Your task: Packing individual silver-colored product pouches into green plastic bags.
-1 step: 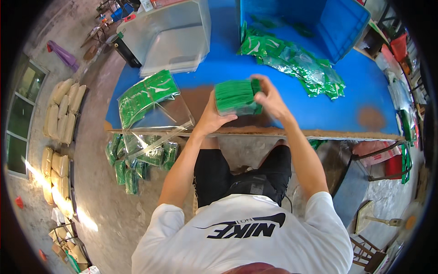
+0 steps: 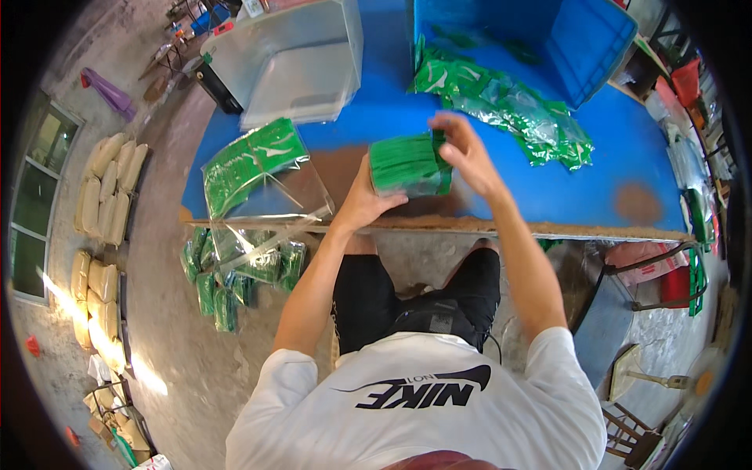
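A thick stack of flat green packets (image 2: pixel 407 164) stands on edge at the near middle of the blue table, its many edges facing up. My left hand (image 2: pixel 364 200) is closed around its left end, thumb along the near side. Beside the right end is my right hand (image 2: pixel 470 160), its thumb apart from its curved fingers, close to a dark green packet edge. To the left lie a clear plastic bag (image 2: pixel 294 188) and a spread of green packets in clear film (image 2: pixel 258 157). The lower faces of the stack are hidden.
On the blue table (image 2: pixel 376 102), a tipped blue crate (image 2: pixel 591 47) has loose green packets (image 2: pixel 509 102) spilling from it. A translucent bin (image 2: pixel 313 39) with clear sheets stands at the back left. Bagged green bundles (image 2: pixel 243 270) lie below the table's front edge (image 2: pixel 439 225).
My right hand has shifted slightly up and its thumb has drawn away from the stack's right end. The packet edges on top lean differently. My left hand keeps its hold.
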A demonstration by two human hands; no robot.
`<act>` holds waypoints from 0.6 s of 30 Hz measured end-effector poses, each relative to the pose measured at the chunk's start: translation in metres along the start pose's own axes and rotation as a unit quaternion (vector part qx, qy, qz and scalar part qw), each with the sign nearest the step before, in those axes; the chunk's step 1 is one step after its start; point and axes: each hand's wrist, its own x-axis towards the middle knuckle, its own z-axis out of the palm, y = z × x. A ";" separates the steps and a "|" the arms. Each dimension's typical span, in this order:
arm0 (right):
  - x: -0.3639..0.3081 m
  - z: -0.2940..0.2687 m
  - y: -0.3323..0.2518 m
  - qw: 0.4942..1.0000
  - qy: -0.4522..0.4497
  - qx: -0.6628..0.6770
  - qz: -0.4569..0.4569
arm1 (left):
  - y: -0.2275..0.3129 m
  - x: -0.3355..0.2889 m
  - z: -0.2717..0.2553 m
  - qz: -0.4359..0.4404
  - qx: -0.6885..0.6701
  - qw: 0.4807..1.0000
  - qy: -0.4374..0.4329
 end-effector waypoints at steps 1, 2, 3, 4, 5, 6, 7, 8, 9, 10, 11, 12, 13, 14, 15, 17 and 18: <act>0.009 0.009 -0.025 0.983 -0.018 -0.171 -0.059 | 0.001 -0.004 0.003 -0.017 -0.005 1.000 0.005; 0.020 0.019 -0.042 0.934 -0.041 -0.335 -0.120 | 0.003 -0.009 -0.001 -0.023 -0.005 1.000 0.009; 0.030 0.026 -0.050 0.933 -0.040 -0.338 -0.114 | 0.004 -0.008 -0.003 -0.064 -0.052 0.997 0.010; 0.039 0.035 -0.055 0.900 -0.113 -0.407 -0.111 | 0.003 -0.007 -0.005 -0.105 -0.098 0.990 0.012; 0.044 0.040 -0.059 0.856 -0.187 -0.471 -0.106 | 0.002 -0.007 -0.005 -0.082 -0.064 0.995 0.009; 0.049 0.042 -0.062 0.853 -0.193 -0.473 -0.105 | 0.005 -0.007 -0.004 -0.082 -0.068 0.994 0.014; 0.052 0.044 -0.064 0.825 -0.233 -0.506 -0.088 | 0.008 -0.007 -0.003 -0.087 -0.077 0.993 0.009; 0.055 0.047 -0.066 0.794 -0.274 -0.538 -0.072 | 0.010 -0.006 -0.002 -0.093 -0.087 0.992 0.005; 0.055 0.050 -0.066 0.791 -0.282 -0.539 -0.071 | 0.010 -0.007 -0.001 -0.094 -0.091 0.991 0.012; 0.054 0.050 -0.067 0.783 -0.287 -0.546 -0.079 | 0.008 -0.005 0.000 -0.098 -0.070 0.993 -0.001; 0.054 0.051 -0.067 0.776 -0.292 -0.553 -0.088 | 0.008 -0.004 0.000 -0.102 -0.049 0.993 -0.016; 0.056 0.054 -0.064 0.774 -0.294 -0.554 -0.085 | 0.007 -0.004 -0.001 -0.102 -0.053 0.993 -0.014; 0.059 0.060 -0.058 0.770 -0.288 -0.563 -0.081 | 0.006 -0.004 -0.001 -0.096 -0.045 0.994 -0.011; 0.061 0.065 -0.053 0.766 -0.282 -0.572 -0.076 | 0.005 -0.004 0.000 -0.089 -0.037 0.995 -0.009; 0.063 0.072 -0.050 0.764 -0.283 -0.576 -0.074 | 0.002 -0.005 -0.002 -0.087 -0.042 0.995 -0.008; 0.064 0.084 -0.045 0.779 -0.249 -0.575 0.001 | -0.006 -0.009 -0.004 -0.094 -0.060 0.994 0.005; 0.063 0.083 -0.043 0.774 -0.256 -0.579 0.001 | -0.006 -0.011 -0.005 -0.093 -0.064 0.994 0.013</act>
